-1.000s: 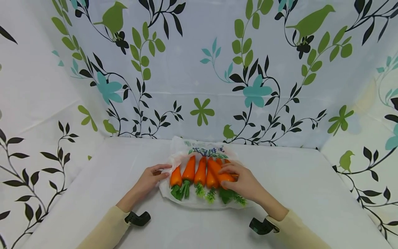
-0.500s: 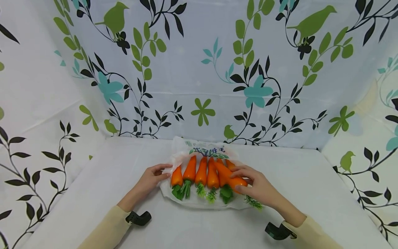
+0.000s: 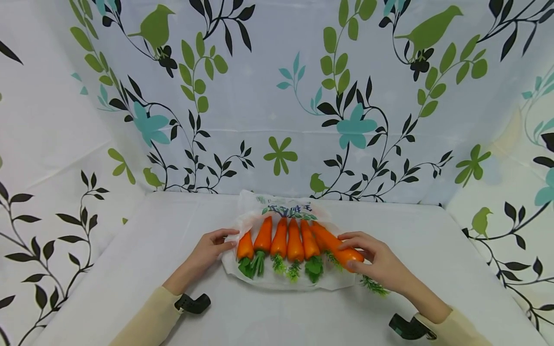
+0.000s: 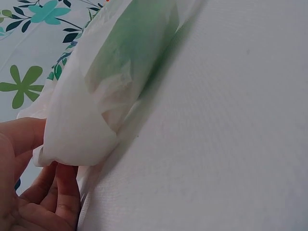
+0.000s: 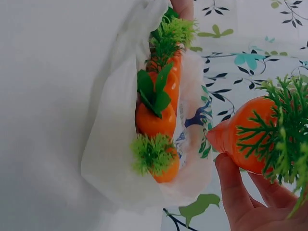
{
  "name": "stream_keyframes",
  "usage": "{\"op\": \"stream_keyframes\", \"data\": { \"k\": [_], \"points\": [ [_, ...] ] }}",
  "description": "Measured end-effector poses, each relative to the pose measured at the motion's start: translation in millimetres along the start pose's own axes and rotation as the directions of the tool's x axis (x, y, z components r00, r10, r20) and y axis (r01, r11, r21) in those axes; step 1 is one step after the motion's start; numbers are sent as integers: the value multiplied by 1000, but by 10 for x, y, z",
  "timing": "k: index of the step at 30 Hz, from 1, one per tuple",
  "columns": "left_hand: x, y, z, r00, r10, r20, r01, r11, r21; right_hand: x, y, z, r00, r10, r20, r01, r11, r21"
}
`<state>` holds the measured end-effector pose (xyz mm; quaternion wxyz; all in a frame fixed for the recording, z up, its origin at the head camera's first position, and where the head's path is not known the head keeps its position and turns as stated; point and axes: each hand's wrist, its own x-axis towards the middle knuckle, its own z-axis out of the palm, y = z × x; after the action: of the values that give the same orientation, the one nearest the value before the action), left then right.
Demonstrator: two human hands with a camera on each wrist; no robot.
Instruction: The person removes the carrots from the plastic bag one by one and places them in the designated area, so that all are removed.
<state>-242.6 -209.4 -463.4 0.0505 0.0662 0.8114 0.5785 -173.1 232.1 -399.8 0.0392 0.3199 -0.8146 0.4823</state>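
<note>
An orange carrot (image 3: 345, 254) with ferny green leaves is in my right hand (image 3: 381, 262), the thumb and fingers round its thick end. In the right wrist view this carrot (image 5: 252, 127) is raised beside the bag, held by the right hand (image 5: 255, 207). Several more carrots (image 3: 279, 239) lie side by side in the open white plastic bag (image 3: 281, 283), leafy ends toward me. At the bag's left edge, my left hand (image 3: 213, 246) pinches the plastic; the left wrist view shows the bag edge (image 4: 79, 130) between thumb and fingers of the left hand (image 4: 43, 192).
The bag lies on a white-covered table (image 3: 268, 317). Behind it hangs a patterned cloth (image 3: 242, 115) with leaves, birds and flowers. Blue and green print (image 3: 287, 210) marks the bag's far side. A black wrist device (image 3: 193, 303) sits on the left sleeve, another (image 3: 409, 327) on the right.
My right hand has moved right with its carrot, drawing it off the other carrots toward the bag's right side. More of the row is uncovered. The left hand has stayed in place.
</note>
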Motion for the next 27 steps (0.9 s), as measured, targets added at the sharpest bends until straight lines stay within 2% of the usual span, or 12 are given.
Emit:
{"op": "stream_keyframes", "data": {
  "k": [6,13,21,27],
  "points": [
    [0,-15,4,1000,1,-1,-1,1000,13,-76,9,-108,999,4,-39,-3,1000,6],
    [-2,-4,-3,1000,-13,5,13,1000,-12,-114,76,-212,995,11,-104,-12,1000,-11],
    [-26,3,-3,1000,-21,12,21,1000,-16,-131,283,-258,980,102,-172,-102,995,12],
    [-21,13,-2,1000,-10,18,10,1000,-26,-137,452,-273,955,195,-222,-205,979,-20]
  ]
}}
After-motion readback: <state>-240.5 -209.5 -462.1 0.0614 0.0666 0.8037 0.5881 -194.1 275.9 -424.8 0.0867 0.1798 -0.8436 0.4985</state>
